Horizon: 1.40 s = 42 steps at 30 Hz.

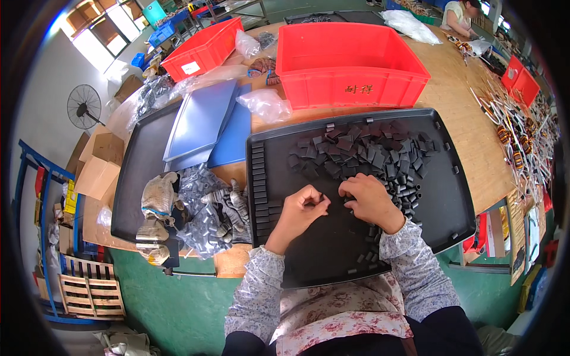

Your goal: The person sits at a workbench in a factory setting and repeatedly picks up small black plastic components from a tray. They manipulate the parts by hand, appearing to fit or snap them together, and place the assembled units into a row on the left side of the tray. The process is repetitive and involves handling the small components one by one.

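My left hand (pixel 301 212) is closed in a pinch over the middle of a black tray (pixel 320 249), with a small black piece (pixel 321 198) at its fingertips. Just to its right, my right hand (pixel 373 200) has its fingers curled down; what they hold, if anything, is hidden. Behind the hands spreads a pile of flat black pieces (pixel 362 151). Short black tubes (pixel 409 193) lie loose beside my right hand. Along the tray's left side runs a neat column of black pieces (pixel 260 187).
A large red bin (pixel 353 89) stands behind the tray, another red bin (pixel 202 47) farther left. Blue panels (pixel 205 121), work gloves (pixel 228 207) and a bag of grey tubes (pixel 199 204) lie left. Wired parts (pixel 513 130) crowd the right, near a person (pixel 458 19).
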Tool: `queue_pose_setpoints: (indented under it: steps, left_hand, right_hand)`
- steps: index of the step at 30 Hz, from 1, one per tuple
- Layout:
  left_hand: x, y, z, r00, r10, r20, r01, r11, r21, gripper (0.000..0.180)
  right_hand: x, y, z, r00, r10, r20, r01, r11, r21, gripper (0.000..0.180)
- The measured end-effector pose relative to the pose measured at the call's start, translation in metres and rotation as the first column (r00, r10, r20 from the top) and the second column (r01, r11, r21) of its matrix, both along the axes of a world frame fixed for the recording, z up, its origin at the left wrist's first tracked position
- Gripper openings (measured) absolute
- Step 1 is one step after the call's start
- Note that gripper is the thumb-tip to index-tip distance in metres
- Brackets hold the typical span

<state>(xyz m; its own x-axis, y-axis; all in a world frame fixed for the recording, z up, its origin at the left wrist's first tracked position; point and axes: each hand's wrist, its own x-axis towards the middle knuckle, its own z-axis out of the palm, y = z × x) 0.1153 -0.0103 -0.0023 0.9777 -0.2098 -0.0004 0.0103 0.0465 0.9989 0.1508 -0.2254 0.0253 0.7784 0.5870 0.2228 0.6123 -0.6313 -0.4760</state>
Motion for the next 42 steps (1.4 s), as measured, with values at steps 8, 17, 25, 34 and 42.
queue_pose_setpoints:
  steps: [8, 17, 25, 34, 42]
  left_hand:
    - [-0.004, -0.002, -0.001, 0.991, -0.095, -0.094, 0.093, 0.995, -0.021, 0.018]
    - [-0.004, 0.005, 0.002, 0.991, -0.098, -0.095, 0.086, 0.988, -0.128, 0.016]
    - [-0.003, 0.008, -0.001, 0.995, -0.089, -0.05, 0.085, 0.993, -0.078, 0.015]
    - [0.003, 0.049, 0.015, 0.807, 0.166, 0.567, -0.534, 0.617, 0.578, 0.026]
    - [0.003, 0.054, 0.007, 0.748, 0.074, 0.66, -0.592, 0.524, 0.612, 0.02]
  right_hand:
    - [0.005, 0.015, 0.002, 0.784, 0.29, -0.549, 0.288, 0.613, 0.736, 0.013]
    - [0.0, 0.02, 0.004, 0.899, 0.214, -0.382, 0.074, 0.786, 0.614, 0.011]
    - [0.004, 0.019, 0.003, 0.965, 0.245, -0.087, -0.168, 0.843, 0.512, 0.015]
    - [0.003, 0.016, 0.0, 0.995, 0.099, -0.006, -0.09, 0.929, 0.358, 0.036]
    - [-0.004, 0.02, -0.015, 0.982, 0.188, -0.019, -0.183, 0.971, 0.156, 0.035]
